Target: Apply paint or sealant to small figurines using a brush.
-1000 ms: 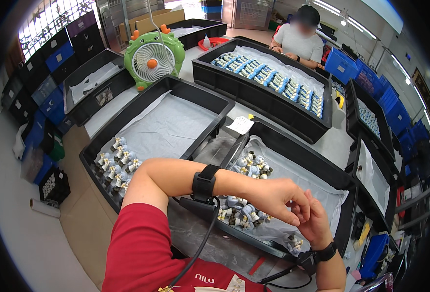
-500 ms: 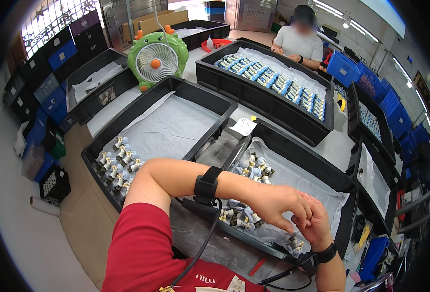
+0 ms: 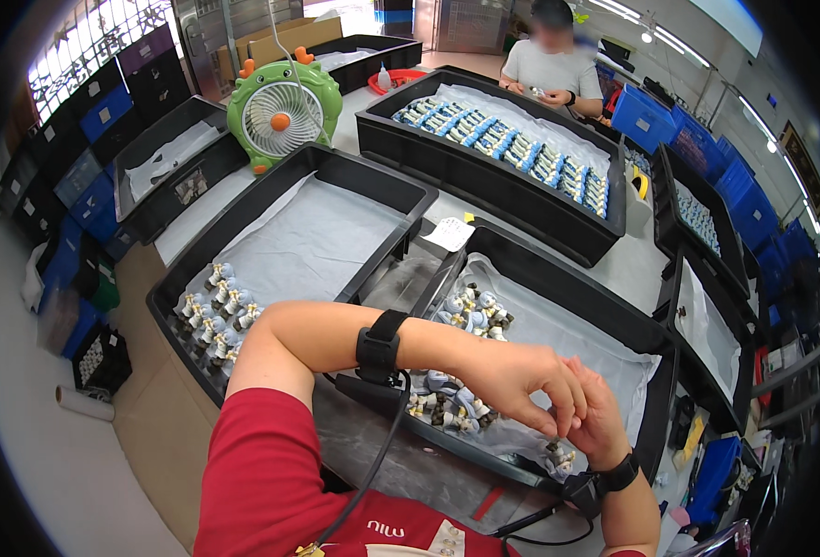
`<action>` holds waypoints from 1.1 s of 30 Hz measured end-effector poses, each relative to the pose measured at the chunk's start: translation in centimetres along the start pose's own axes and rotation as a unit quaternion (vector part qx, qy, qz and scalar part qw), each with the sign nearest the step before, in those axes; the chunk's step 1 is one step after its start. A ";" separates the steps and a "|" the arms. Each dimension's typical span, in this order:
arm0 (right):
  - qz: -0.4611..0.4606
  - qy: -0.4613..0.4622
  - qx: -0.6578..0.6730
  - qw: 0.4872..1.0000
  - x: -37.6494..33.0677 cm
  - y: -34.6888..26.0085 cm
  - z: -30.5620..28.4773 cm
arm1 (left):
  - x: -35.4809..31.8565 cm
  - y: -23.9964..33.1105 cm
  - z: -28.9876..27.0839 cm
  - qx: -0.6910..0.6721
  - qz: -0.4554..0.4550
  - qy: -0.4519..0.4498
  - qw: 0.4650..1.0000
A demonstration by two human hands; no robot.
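My left arm reaches across to the right. My left hand (image 3: 532, 382) is bent down at the wrist, its thumb and fingers drawn together in a pinch. Against its fingertips is my right hand (image 3: 599, 422), fingers curled; whatever lies between them is hidden. Just below the hands shows a small grey-and-white figurine (image 3: 561, 459); I cannot tell if it is held or rests in the tray. Both hands are over the near edge of a black tray (image 3: 558, 269) lined with pale sheeting, where a loose pile of similar figurines (image 3: 449, 406) lies partly behind my left forearm.
To the left, another lined black tray (image 3: 373, 178) holds figurines (image 3: 213, 325) standing in rows. Beyond are a green fan (image 3: 284, 116), a large tray (image 3: 484, 195) of blue-and-white pieces, and a person (image 3: 554, 70) handling something small. Cables (image 3: 373, 483) hang from my wrist straps.
The whole view has shifted slightly. My hands stay together above the tray edge, with my left fingers closing a little nearer my right. The person opposite now shows a small piece in hand.
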State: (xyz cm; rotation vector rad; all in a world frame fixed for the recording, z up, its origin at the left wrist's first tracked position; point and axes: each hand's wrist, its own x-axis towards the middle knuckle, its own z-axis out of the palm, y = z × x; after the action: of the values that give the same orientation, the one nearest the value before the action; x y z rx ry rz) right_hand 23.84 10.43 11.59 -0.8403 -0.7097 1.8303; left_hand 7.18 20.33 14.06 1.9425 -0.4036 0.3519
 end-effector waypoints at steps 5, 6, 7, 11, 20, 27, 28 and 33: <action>-0.026 0.124 0.014 0.992 0.0 -0.4 2.0 | 0.2 0.5 -1.7 0.014 -0.044 -0.004 0.999; -0.029 0.125 0.014 0.992 -0.1 -0.4 1.8 | 0.2 0.8 -2.3 0.014 -0.042 -0.007 0.999; -0.040 0.083 0.025 0.995 0.0 -0.3 1.4 | 0.2 1.2 -3.1 -0.005 -0.077 0.030 0.997; -0.053 0.056 0.014 0.997 -0.2 -0.3 0.5 | 1.7 1.9 -6.2 -0.063 -0.168 0.143 0.973; -0.048 0.026 0.007 0.999 -0.2 -0.4 0.9 | 3.9 0.6 -14.2 0.066 -0.351 0.263 0.896; -0.069 0.016 -0.011 0.997 -0.3 -0.4 1.3 | 2.3 0.4 -18.5 -0.094 -0.241 0.391 0.883; -0.072 0.010 -0.018 0.997 -0.2 -0.4 1.3 | 2.5 0.5 -18.4 -0.131 -0.211 0.430 0.868; -0.077 0.009 -0.011 0.997 -0.5 -0.9 1.0 | 4.0 -0.5 -17.7 -0.178 -0.223 0.410 0.866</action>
State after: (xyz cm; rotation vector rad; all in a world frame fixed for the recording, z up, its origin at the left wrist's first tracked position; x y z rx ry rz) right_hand 23.62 10.15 13.00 -0.7934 -0.7636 1.6778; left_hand 9.95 36.32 22.20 1.3051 0.5043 0.6936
